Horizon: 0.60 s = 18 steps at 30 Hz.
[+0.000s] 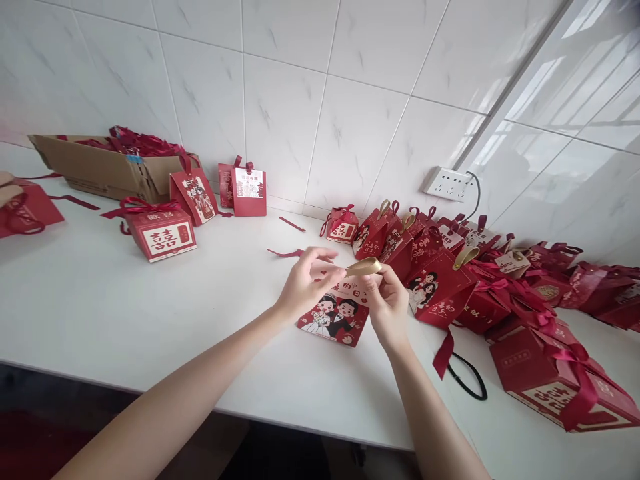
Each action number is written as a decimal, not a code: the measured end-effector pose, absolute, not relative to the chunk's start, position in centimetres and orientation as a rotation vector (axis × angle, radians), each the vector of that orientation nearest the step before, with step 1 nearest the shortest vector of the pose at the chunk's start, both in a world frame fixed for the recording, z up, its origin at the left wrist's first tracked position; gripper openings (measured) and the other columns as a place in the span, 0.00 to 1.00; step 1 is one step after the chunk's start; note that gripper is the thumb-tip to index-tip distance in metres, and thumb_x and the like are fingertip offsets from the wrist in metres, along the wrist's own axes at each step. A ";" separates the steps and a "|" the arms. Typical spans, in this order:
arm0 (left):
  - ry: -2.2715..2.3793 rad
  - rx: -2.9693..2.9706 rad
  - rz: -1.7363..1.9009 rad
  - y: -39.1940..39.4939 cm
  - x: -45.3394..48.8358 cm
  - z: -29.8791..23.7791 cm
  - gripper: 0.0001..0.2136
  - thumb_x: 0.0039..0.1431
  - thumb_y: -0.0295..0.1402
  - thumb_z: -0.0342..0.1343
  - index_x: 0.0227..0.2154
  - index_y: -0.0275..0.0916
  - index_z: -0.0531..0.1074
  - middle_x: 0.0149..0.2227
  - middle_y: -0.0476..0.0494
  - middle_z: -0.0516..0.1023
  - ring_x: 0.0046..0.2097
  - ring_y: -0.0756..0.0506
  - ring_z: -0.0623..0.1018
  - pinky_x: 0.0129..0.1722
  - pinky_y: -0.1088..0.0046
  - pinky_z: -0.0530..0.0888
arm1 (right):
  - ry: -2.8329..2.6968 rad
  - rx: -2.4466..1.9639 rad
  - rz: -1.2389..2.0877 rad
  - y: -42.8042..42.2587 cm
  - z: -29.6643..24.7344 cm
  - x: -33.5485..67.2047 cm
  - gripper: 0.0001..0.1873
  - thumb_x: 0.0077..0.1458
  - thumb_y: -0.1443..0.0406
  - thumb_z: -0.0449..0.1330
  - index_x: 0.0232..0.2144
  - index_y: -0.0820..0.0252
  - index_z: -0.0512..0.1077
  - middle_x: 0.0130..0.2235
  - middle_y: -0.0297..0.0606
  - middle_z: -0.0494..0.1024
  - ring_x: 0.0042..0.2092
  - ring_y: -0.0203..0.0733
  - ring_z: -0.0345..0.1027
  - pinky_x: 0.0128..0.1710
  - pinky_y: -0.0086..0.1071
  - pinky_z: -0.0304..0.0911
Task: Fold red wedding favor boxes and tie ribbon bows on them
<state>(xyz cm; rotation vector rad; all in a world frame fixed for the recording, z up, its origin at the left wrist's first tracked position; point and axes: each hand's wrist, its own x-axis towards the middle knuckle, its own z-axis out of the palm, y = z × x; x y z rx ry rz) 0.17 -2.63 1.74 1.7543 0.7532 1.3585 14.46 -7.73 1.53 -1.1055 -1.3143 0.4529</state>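
Observation:
A red gift box [334, 321] printed with a cartoon bride and groom stands on the white table between my hands. A gold ribbon [367, 267] is bent into a loop over its top. My left hand [305, 283] is at the box's upper left, with its thumb on the ribbon's left end; the other fingers are partly hidden. Thumb and fingers of my right hand [387, 300] pinch the ribbon's right side at the top edge of the box. A dark red ribbon piece [285, 253] lies just behind my left hand.
Several finished-looking red gift boxes [435, 287] crowd the right side. A larger bow-tied box [560, 380] and black cord loop [470, 377] lie nearer. At left stand a ribboned box [165, 233] and a cardboard carton [100, 170] of ribbons. A power strip [450, 185] is on the wall.

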 end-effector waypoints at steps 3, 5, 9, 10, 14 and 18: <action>0.697 1.691 1.224 -2.8 0.2 1.9 0.13 0.52 0.43 0.57 0.30 0.39 0.65 0.29 0.46 0.78 0.32 0.46 0.78 0.29 0.72 0.73 | -1.331 -1.086 0.398 -7.6 1.2 14.6 0.15 0.53 0.58 0.57 0.43 0.56 0.65 0.36 0.37 0.72 0.36 0.40 0.67 0.35 0.33 0.64; 0.693 1.675 1.219 -2.8 0.2 1.9 0.13 0.51 0.43 0.58 0.28 0.38 0.65 0.28 0.47 0.78 0.30 0.47 0.78 0.27 0.73 0.73 | -1.341 -1.047 0.334 -7.6 1.2 14.8 0.18 0.53 0.59 0.57 0.45 0.55 0.62 0.40 0.39 0.70 0.39 0.41 0.67 0.37 0.35 0.64; 0.643 1.644 1.192 -2.7 0.2 1.8 0.12 0.50 0.41 0.60 0.28 0.39 0.65 0.27 0.47 0.79 0.30 0.47 0.79 0.28 0.73 0.74 | -1.372 -0.995 0.165 -7.8 1.6 14.9 0.10 0.53 0.59 0.56 0.37 0.55 0.67 0.39 0.39 0.68 0.42 0.43 0.66 0.39 0.36 0.64; 0.624 1.632 1.181 -2.7 0.2 1.8 0.12 0.50 0.40 0.60 0.29 0.39 0.66 0.28 0.47 0.79 0.31 0.47 0.79 0.28 0.73 0.75 | -1.359 -1.002 0.144 -7.9 1.7 14.9 0.08 0.53 0.60 0.57 0.36 0.56 0.68 0.38 0.38 0.68 0.41 0.42 0.66 0.38 0.36 0.64; 0.593 1.605 1.154 -3.0 0.1 2.0 0.09 0.49 0.37 0.60 0.28 0.38 0.67 0.28 0.47 0.79 0.30 0.47 0.79 0.27 0.74 0.75 | -1.253 -1.079 0.197 -8.0 2.2 14.5 0.08 0.53 0.59 0.58 0.31 0.57 0.70 0.31 0.34 0.72 0.31 0.37 0.66 0.31 0.31 0.62; 0.547 1.669 1.105 -3.3 0.2 2.2 0.06 0.49 0.34 0.60 0.28 0.38 0.71 0.26 0.49 0.78 0.30 0.47 0.79 0.28 0.74 0.76 | -1.178 -1.134 0.204 -8.1 2.5 14.2 0.10 0.50 0.57 0.60 0.26 0.58 0.70 0.26 0.32 0.71 0.27 0.35 0.63 0.26 0.29 0.59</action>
